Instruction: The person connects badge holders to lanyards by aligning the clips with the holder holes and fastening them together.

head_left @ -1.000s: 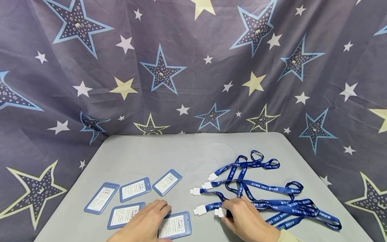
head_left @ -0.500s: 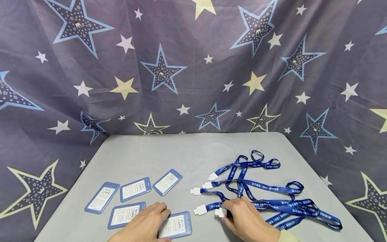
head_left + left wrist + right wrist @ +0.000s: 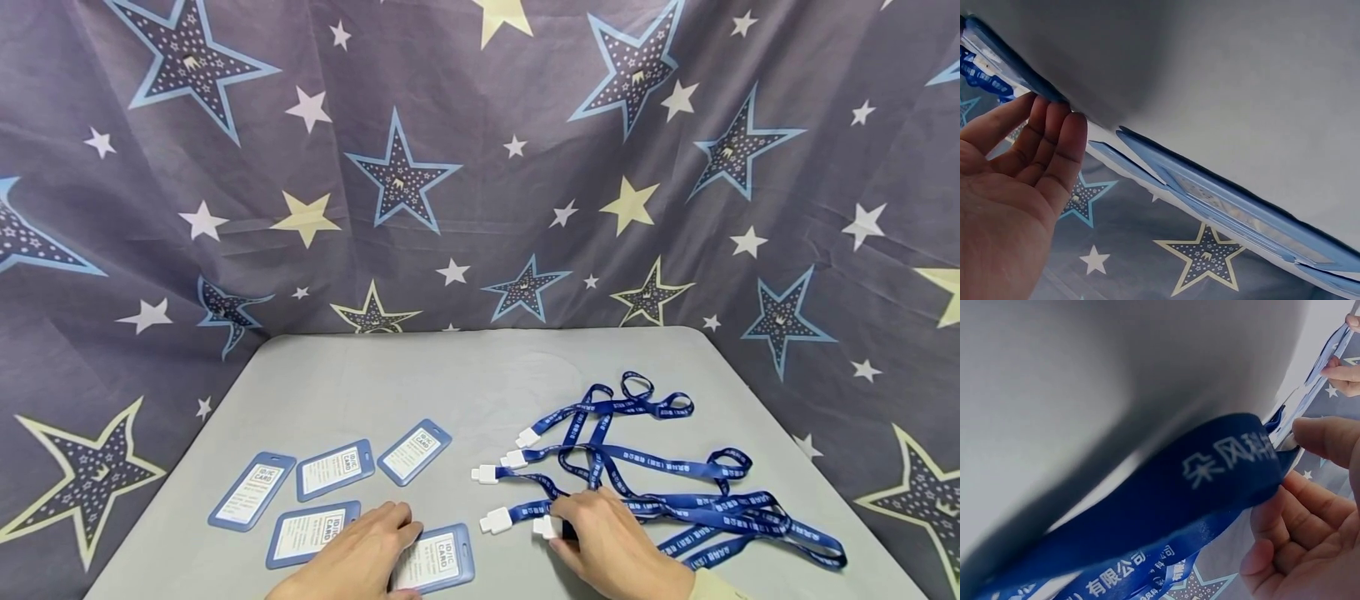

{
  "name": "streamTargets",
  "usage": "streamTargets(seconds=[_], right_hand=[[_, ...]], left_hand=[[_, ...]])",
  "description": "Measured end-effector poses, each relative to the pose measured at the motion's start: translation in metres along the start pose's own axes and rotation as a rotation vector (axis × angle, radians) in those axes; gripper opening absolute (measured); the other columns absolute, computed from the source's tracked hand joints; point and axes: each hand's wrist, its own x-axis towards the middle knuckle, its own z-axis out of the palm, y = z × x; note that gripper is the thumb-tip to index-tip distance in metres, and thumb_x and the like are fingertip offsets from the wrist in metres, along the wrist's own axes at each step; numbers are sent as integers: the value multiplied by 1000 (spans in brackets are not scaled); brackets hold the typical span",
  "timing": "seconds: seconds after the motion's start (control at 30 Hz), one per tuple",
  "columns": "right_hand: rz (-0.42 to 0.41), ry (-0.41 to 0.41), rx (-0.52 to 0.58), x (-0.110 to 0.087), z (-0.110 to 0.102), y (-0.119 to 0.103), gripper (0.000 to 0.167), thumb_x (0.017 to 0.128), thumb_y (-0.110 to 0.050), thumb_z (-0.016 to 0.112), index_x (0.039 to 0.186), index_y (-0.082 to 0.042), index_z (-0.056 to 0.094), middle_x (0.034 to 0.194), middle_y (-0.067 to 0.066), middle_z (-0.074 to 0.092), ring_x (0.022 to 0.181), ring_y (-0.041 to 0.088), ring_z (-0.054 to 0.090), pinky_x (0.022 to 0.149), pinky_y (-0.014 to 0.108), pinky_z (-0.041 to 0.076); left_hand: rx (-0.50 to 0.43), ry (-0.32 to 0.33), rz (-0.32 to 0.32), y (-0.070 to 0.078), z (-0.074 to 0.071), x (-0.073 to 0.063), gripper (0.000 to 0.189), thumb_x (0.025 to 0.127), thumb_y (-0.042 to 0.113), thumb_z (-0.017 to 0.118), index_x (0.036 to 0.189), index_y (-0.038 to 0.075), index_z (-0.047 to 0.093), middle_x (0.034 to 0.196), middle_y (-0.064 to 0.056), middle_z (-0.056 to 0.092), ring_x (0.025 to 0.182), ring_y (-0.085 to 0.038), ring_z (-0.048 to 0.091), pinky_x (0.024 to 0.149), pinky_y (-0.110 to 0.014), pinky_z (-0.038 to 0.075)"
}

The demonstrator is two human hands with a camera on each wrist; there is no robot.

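My left hand [image 3: 356,557] grips the left end of a blue-framed ID card holder [image 3: 437,560] at the table's front. In the left wrist view its fingertips [image 3: 1057,115] meet the holder's edge. My right hand [image 3: 618,546] pinches a blue lanyard [image 3: 1210,465] just behind its white plastic clip [image 3: 548,527]. White lettering runs along the strap, which curves away from the fingers in the right wrist view. The clip and the holder lie apart, with grey tabletop between them. My right fingers hide part of the strap in the head view.
Several other card holders [image 3: 251,492] lie flat on the left of the grey table [image 3: 420,367]. More blue lanyards [image 3: 675,462] overlap on the right, their white clips [image 3: 495,522] pointing left. A star-patterned curtain [image 3: 480,208] surrounds the back and sides.
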Motion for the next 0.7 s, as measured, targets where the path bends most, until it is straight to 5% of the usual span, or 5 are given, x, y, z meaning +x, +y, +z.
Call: streamTargets(seconds=[0.53,0.7], right_hand=[[-22,20,13,-1,2,-1,17,82,-21,83,82,-23,67,73,-19,57,64,-3,45,66,29,44],[-5,-2,27,0,0,0,15,82,-21,84,84,-22,68,73,-20,55,64,-3,45,65,29,44]], left_hand=[[-38,18,11,-1,-1,-1,72,76,68,77,115,8,73,98,13,50,87,-4,46,72,-28,47],[-32,42,23,-1,1,-2,86,70,84,69,113,10,73,99,14,51,87,-4,47,74,-31,50]])
